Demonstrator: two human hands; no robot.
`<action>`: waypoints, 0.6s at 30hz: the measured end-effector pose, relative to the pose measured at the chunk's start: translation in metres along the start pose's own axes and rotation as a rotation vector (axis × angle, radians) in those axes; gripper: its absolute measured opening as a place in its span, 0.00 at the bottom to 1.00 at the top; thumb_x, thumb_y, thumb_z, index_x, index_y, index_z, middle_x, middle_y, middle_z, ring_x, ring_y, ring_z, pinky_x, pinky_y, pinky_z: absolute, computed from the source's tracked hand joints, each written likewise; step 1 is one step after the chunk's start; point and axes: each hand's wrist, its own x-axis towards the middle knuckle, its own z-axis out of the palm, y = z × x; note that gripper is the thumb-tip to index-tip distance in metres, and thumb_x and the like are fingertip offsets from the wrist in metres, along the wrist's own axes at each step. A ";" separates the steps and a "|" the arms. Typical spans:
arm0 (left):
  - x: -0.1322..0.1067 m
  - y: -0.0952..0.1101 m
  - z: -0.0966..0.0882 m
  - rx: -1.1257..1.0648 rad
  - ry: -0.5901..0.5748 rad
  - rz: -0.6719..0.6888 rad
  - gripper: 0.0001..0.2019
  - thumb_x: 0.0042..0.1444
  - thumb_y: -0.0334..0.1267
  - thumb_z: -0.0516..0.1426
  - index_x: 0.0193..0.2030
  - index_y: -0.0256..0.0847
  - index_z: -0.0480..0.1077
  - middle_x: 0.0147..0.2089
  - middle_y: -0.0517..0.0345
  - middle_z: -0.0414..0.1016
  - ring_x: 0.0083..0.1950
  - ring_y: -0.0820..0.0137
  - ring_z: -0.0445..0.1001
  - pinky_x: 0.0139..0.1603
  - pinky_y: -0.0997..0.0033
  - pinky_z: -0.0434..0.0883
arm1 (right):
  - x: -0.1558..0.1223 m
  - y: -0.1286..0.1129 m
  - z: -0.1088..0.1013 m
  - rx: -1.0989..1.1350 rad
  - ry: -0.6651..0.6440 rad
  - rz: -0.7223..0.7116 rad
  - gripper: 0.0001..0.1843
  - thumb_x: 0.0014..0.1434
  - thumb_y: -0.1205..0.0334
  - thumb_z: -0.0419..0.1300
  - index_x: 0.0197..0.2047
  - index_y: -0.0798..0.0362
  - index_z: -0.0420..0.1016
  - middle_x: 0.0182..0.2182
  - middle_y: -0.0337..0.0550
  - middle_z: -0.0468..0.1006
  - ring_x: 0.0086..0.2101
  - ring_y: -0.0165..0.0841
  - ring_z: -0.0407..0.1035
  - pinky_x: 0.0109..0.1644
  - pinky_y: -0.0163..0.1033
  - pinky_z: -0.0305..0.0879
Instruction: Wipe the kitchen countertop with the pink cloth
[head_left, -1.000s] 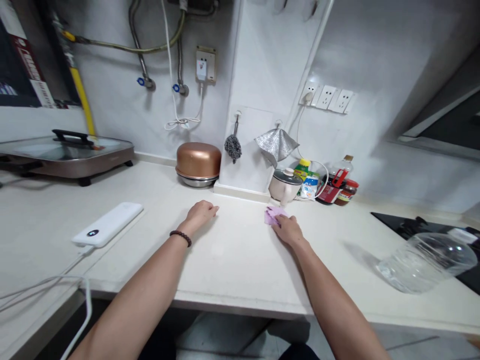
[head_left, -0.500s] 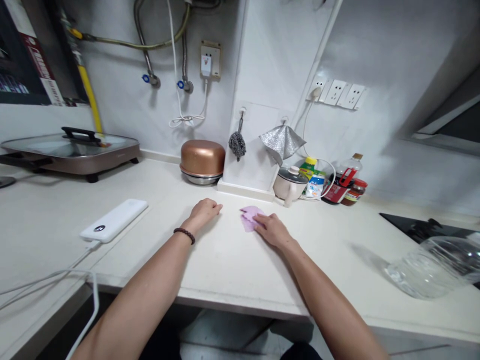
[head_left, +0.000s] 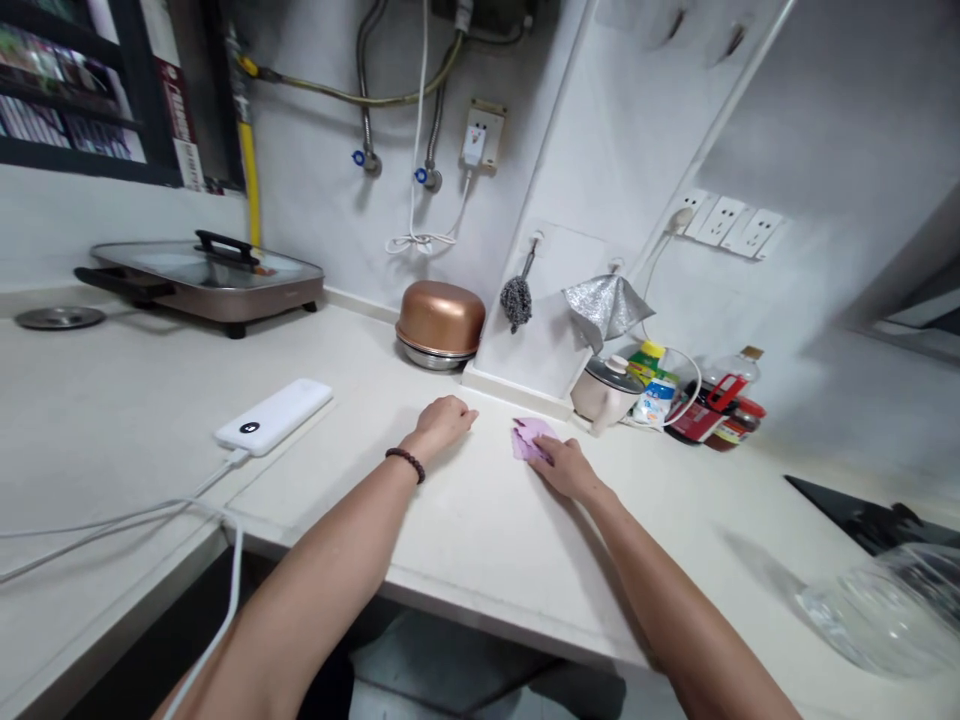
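Note:
My right hand [head_left: 568,468] presses a small purple cleaning cloth [head_left: 527,438] against the white countertop [head_left: 480,520], its fingertips on the cloth's right part. The cloth lies partly folded, with a scalloped edge. To its left rests my left hand [head_left: 442,422], closed on the counter, a dark beaded bracelet [head_left: 406,462] round the wrist. I see nothing in that hand, though its palm side is hidden. Behind it stands an upturned copper-coloured pot [head_left: 441,320] on a metal bowl.
At left are a white power bank [head_left: 277,415] with a cable and a lidded electric griddle [head_left: 225,285]. A small lidded pot [head_left: 606,392] and several bottles and jars stand by the wall. A clear plastic bottle [head_left: 877,610] lies at right, near the black cooktop [head_left: 862,515].
My view has swung left and tilted, so everything sits further right in the picture. My right hand stays on the cloth; my left hand keeps its closed pose.

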 end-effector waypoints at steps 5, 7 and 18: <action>0.001 -0.002 -0.001 0.014 0.003 -0.025 0.20 0.61 0.48 0.50 0.29 0.40 0.79 0.33 0.49 0.80 0.36 0.64 0.76 0.35 0.70 0.63 | 0.047 -0.037 -0.008 -0.016 -0.034 -0.023 0.31 0.69 0.43 0.45 0.68 0.49 0.63 0.66 0.43 0.65 0.61 0.45 0.58 0.63 0.45 0.49; 0.001 -0.002 -0.003 0.019 0.000 -0.045 0.20 0.61 0.48 0.50 0.30 0.40 0.79 0.33 0.48 0.81 0.37 0.64 0.76 0.35 0.70 0.64 | 0.061 -0.050 -0.009 -0.011 -0.028 -0.032 0.32 0.69 0.43 0.44 0.69 0.51 0.62 0.67 0.45 0.63 0.63 0.45 0.56 0.64 0.46 0.48; 0.002 -0.004 -0.006 0.034 0.036 -0.035 0.19 0.62 0.47 0.51 0.34 0.40 0.80 0.38 0.46 0.82 0.42 0.63 0.77 0.39 0.71 0.66 | 0.002 -0.110 -0.019 0.099 -0.016 -0.485 0.31 0.67 0.48 0.51 0.70 0.49 0.60 0.67 0.50 0.61 0.59 0.44 0.61 0.62 0.52 0.51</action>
